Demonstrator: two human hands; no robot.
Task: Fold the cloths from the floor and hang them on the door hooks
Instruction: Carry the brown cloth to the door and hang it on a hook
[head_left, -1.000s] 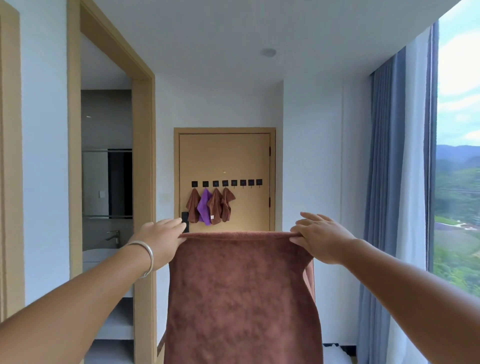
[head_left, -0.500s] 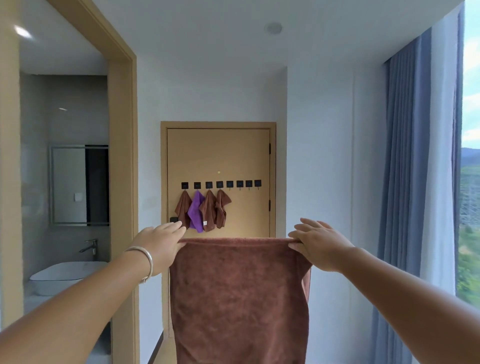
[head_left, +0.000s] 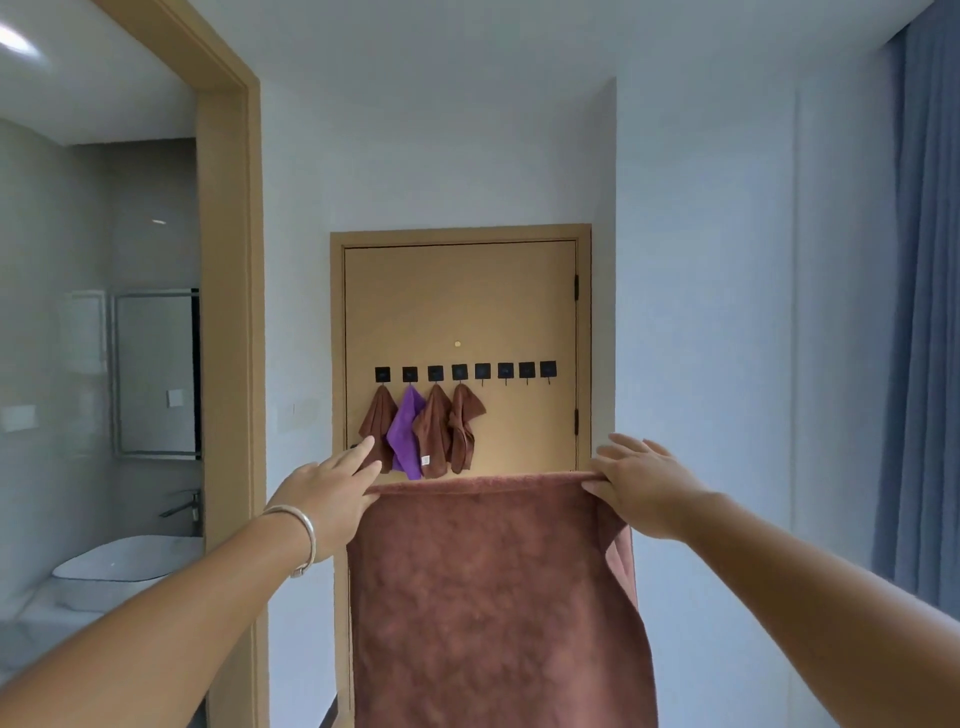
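Two hands are seen in the head view, both raised in front of the person, with a brown cloth (head_left: 498, 597) stretched between them by its top edge. The left hand (head_left: 324, 499) is placed at the cloth's upper left corner, which is pinched between the thumb and the outstretched fingers; a silver bracelet (head_left: 301, 535) is worn on that wrist. The right hand (head_left: 641, 483) is placed at the upper right corner, the edge being gripped between the thumb underneath and the fingers laid over the top. The cloth is held taut along its top and hangs straight down past the bottom of the picture, with a second layer visible behind its right edge. Farther off, straight ahead, a tan door (head_left: 462, 306) is set in a white wall, and a row of eight black hooks (head_left: 465, 371) is fixed across it. The four hooks on the left are occupied: a brown cloth, a purple cloth (head_left: 406, 434), and two more brown cloths are hung there, side by side and overlapping. The four hooks on the right are bare. To the left, a bathroom is seen through a wooden door frame (head_left: 228, 322), with a white basin (head_left: 130, 566), a tap and a mirror (head_left: 156, 371). At the far right, a blue curtain (head_left: 924, 312) hangs.
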